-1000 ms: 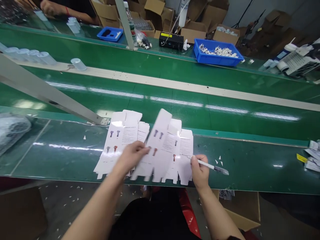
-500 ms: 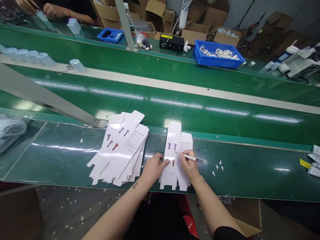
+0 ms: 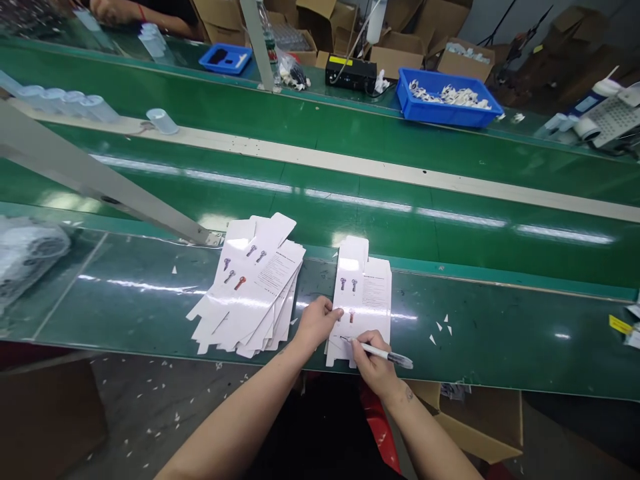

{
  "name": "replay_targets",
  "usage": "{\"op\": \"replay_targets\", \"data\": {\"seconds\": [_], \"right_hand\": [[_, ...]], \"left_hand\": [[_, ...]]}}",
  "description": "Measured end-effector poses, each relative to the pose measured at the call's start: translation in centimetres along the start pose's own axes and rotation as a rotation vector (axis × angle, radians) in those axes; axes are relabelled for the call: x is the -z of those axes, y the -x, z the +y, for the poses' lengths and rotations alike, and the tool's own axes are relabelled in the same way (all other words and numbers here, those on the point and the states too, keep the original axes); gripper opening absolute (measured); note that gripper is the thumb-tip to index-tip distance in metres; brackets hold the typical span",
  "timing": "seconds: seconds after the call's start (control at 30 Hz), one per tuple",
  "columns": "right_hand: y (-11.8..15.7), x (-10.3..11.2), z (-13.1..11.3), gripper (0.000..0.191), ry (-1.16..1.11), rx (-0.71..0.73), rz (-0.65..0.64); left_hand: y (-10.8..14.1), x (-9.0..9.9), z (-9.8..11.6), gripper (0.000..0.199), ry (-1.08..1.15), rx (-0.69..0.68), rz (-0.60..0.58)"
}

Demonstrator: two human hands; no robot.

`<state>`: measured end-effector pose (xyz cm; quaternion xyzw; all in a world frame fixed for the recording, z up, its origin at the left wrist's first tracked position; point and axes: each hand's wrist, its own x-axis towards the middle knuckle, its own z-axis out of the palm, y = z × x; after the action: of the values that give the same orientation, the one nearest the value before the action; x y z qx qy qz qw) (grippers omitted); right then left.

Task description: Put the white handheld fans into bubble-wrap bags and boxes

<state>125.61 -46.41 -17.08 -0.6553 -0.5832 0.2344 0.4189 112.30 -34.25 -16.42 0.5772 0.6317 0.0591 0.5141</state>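
Flat white printed cartons [image 3: 376, 293] lie in a small pile on the green bench in front of me. My right hand [image 3: 373, 360] grips a white pen [image 3: 393, 357], its tip at the lower part of the top carton. On that carton's left edge rests my left hand [image 3: 319, 321], thumb extended over the print and the other fingers partly curled; it presses the carton without gripping it. To the left lies a larger, fanned stack of similar cartons [image 3: 255, 293], showing small pictures of coloured devices.
Small white paper triangles [image 3: 440, 327] lie right of my hands. A slanted metal post [image 3: 125, 193] stands at the left, near a plastic bag [image 3: 30, 257]. Across the belt are a blue bin [image 3: 450, 113], clear cups [image 3: 163, 121] and another person's hand [image 3: 113, 12].
My right hand has moved the pen down the carton, towards its near end. My left hand stays on the left edge. The whole view has shifted slightly.
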Motion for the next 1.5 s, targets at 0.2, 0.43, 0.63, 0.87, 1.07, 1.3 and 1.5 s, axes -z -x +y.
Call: {"op": "replay_targets", "data": {"seconds": [0.2, 0.43, 0.63, 0.87, 1.07, 1.3, 1.5], "right_hand": [[0.1, -0.2, -0.2, 0.015, -0.073, -0.062, 0.046], [-3.6, 1.7, 0.6, 0.018, -0.169, -0.243, 0.352], [-6.2, 0.2, 2.6, 0.018, -0.118, -0.215, 0.279], [-6.2, -0.4, 3.3, 0.016, -0.083, -0.216, 0.261], [-6.5, 0.0, 2.9, 0.016, -0.07, -0.21, 0.276], [-1.9, 1.0, 0.8, 0.013, -0.097, -0.134, 0.137], [-0.3, -0.5, 0.9, 0.018, -0.038, -0.118, 0.042]], "left_hand": [[0.4, 0.0, 0.5, 0.015, 0.075, -0.015, -0.006], [4.2, 14.0, 1.0, 0.032, 0.12, -0.015, 0.039], [5.4, 21.4, 0.6, 0.042, -0.483, 0.118, 0.591], [2.4, 5.0, 1.7, 0.026, -0.163, -0.118, 0.029], [0.1, -0.6, 0.5, 0.019, -0.145, -0.038, 0.065], [-0.3, 0.2, 0.1, 0.022, 0.019, -0.016, 0.014], [-0.6, 0.2, 0.0, 0.023, 0.016, -0.017, 0.008]]}}
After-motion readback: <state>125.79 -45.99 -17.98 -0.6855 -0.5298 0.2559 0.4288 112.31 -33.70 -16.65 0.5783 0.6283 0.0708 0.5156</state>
